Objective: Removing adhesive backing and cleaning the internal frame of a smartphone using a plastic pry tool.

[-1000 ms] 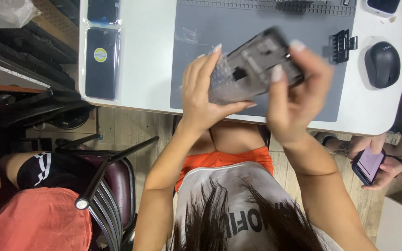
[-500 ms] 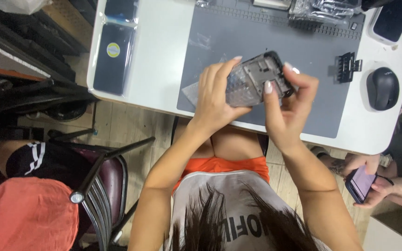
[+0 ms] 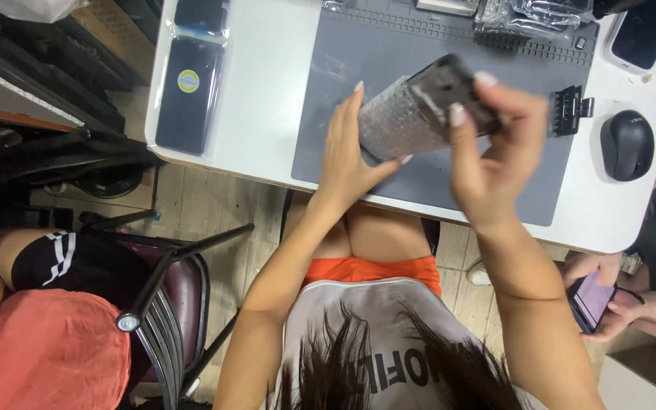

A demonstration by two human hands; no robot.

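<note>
**A:** Black glass slabs sat far left: two dark flat phones in clear sleeves (image 3: 189, 95) on the white tabletop (image 3: 267, 99), looking untouched. So what was actually in hand?

**B:** The left hand (image 3: 347, 156) was cupped against the side of a dark grey phone body with a bubble-textured clear wrap over one end (image 3: 419, 114), held up above the grey rubber work mat (image 3: 389, 61), not resting on it. The right hand (image 3: 491, 156) pinched the other end, thumb and fingers clamped on it.

**A:** How far along?

**B:** Early-ish, I'd guess. The wrap was mostly still on, nothing laid out on the mat yet. A black toothed clip (image 3: 571, 110) and a black computer mouse (image 3: 626, 144) sat idle further right.
</note>
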